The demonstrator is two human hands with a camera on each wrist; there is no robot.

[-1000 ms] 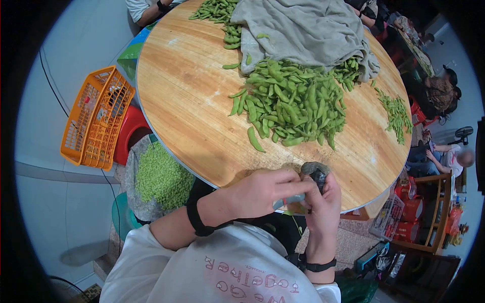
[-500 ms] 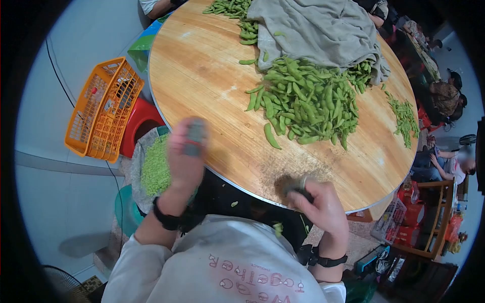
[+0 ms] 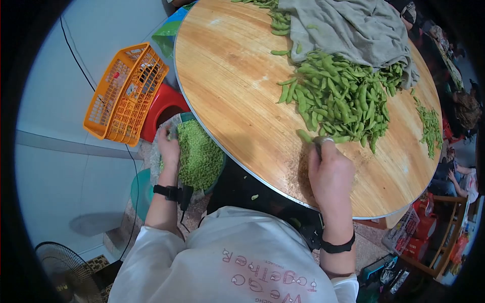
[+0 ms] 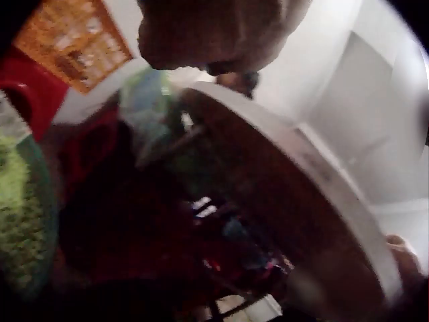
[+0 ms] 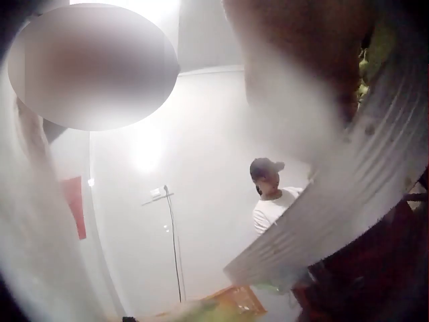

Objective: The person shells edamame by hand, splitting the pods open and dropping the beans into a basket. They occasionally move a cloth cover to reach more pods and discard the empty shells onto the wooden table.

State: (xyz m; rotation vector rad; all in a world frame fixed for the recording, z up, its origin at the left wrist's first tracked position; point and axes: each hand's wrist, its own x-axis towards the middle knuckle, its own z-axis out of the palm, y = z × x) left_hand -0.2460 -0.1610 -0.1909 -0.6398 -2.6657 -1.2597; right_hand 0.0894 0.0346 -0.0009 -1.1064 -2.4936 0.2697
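In the head view my left hand hangs over the wall-side rim of a cloth-lined green tub of shelled beans, its fingers relaxed and a grey cover on the thumb. My right hand is over the round wooden table, at the near edge of a heap of green edamame pods. Its curled fingertips, with a dark cover and a shiny band, overlap the near end of one pod; I cannot tell whether they pinch it. Both wrist views are dark or blurred about the fingers.
A grey cloth covers the far part of the heap. More flat pods lie at the table's right. Left of the table are an orange basket, a red stool and a fan. Dark grit speckles the near tabletop.
The hands worked together at the near edge a second ago, then parted. My left hand has swung left and down to the tub; my right hand has moved forward to the pods. The head view has shifted.
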